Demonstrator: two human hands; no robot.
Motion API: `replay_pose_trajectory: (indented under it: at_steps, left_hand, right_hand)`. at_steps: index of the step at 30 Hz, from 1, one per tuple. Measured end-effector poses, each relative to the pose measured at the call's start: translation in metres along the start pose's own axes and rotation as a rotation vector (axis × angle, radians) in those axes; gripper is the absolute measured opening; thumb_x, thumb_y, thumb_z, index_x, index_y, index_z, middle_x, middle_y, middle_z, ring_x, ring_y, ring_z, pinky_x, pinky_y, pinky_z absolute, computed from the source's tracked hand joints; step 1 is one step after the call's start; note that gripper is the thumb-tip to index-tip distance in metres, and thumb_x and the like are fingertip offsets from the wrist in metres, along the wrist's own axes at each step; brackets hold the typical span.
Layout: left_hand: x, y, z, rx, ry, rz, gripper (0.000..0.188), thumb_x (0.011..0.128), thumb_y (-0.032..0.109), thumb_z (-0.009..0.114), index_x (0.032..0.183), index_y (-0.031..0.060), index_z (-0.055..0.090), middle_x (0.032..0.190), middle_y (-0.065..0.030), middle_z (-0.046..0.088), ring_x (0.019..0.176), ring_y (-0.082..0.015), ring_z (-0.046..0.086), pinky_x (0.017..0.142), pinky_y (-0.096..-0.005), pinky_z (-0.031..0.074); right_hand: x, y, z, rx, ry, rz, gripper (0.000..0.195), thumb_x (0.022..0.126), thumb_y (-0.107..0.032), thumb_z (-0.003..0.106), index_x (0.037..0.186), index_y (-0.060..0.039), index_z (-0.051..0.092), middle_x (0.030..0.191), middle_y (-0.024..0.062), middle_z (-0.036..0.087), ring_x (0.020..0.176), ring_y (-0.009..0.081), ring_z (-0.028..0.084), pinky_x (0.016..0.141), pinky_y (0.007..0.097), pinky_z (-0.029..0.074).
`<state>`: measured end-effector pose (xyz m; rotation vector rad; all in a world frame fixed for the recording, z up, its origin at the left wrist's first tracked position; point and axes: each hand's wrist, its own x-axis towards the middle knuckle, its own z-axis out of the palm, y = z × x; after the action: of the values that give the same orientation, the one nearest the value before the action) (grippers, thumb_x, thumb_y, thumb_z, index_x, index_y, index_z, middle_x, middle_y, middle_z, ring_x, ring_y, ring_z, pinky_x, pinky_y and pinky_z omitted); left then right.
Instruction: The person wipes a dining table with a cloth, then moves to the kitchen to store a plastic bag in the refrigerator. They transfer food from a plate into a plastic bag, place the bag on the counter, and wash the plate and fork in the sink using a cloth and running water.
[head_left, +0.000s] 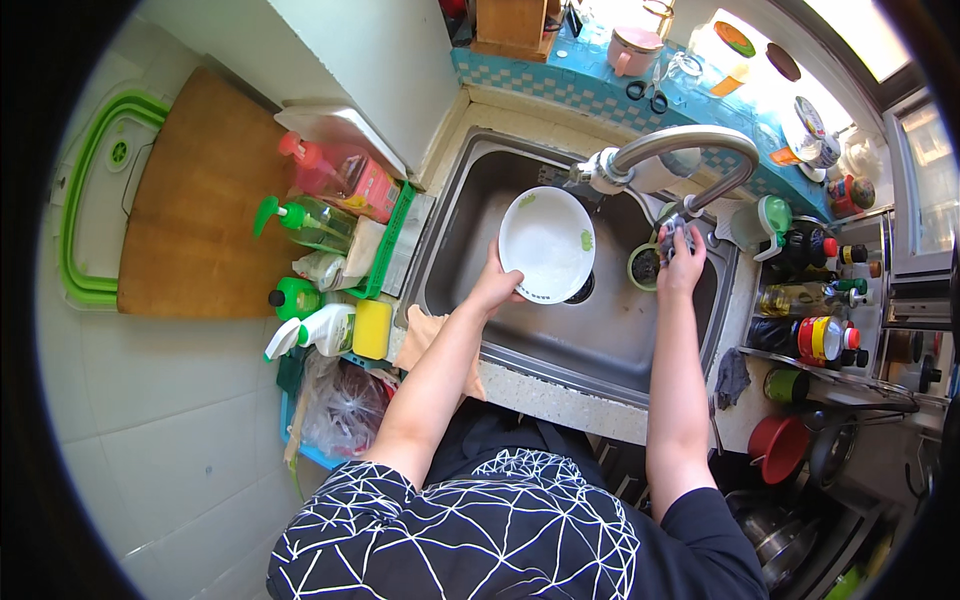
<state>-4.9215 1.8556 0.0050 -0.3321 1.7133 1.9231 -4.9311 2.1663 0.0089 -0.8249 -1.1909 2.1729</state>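
Note:
My left hand (500, 283) grips the rim of a white bowl (547, 244) with green motifs, tilted over the stainless steel sink (525, 337). Right of it, my right hand (681, 262) holds a dark, crumpled cloth or scrubbing pad (673, 238) near the base of the faucet (686, 139). The faucet's spout head hangs just above and right of the bowl. A small green-rimmed strainer or cup (643, 267) with dark contents sits beside my right hand. The sink drain (581, 289) shows partly behind the bowl.
Left of the sink stand pump bottles (319, 225), a spray bottle (330, 330) and a yellow sponge (372, 330). A tan cloth (424, 337) lies on the near-left edge. Seasoning bottles (821, 337) fill the right rack. Scissors (651, 96) and jars line the blue-tiled ledge.

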Motion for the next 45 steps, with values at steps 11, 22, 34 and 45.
replay_pose_trajectory:
  at_steps: [11,22,34,45]
  left_hand:
    - [-0.054,0.012,-0.015,-0.118,0.042,0.161,0.088,0.069,-0.007,0.056,0.147,0.0223,0.027,0.123,-0.009,0.053,0.101,-0.0222,0.062,0.056,-0.0344,0.061]
    - [-0.061,-0.004,-0.024,-0.175,0.113,0.154,0.093,0.062,-0.01,0.051,0.148,0.02,0.032,0.127,-0.0113,0.052,0.101,-0.0254,0.061,0.049,-0.0325,0.059]
    - [-0.058,-0.008,-0.021,-0.159,0.092,0.126,0.096,0.06,-0.014,0.051,0.148,0.0202,0.035,0.132,-0.0111,0.051,0.1,-0.0243,0.061,0.052,-0.0295,0.057]
    - [-0.056,-0.001,-0.018,-0.148,0.083,0.072,0.098,0.058,-0.011,0.05,0.149,0.0201,0.035,0.129,-0.0114,0.052,0.093,-0.0238,0.063,0.044,-0.0298,0.054]
  right_hand:
    - [-0.165,0.058,0.033,-1.237,-1.297,-0.765,0.057,0.084,-0.023,0.062,0.134,-0.0002,0.047,0.144,0.0187,0.042,0.135,0.0292,0.04,0.111,0.0477,0.03]
    - [-0.161,0.073,0.014,-1.607,-1.317,-0.927,0.071,0.075,-0.011,0.061,0.143,-0.0053,0.038,0.153,0.0117,0.033,0.144,0.0255,0.029,0.118,0.0483,0.016]
    - [-0.135,0.084,-0.007,-1.526,-1.138,-1.1,0.053,0.082,-0.005,0.054,0.135,-0.0071,0.049,0.144,0.0092,0.047,0.136,0.0241,0.041,0.114,0.0476,0.026]
    - [-0.149,0.095,-0.017,-1.559,-1.045,-1.005,0.061,0.08,-0.001,0.051,0.14,-0.0076,0.044,0.149,0.009,0.041,0.142,0.0249,0.033,0.117,0.0473,0.02]
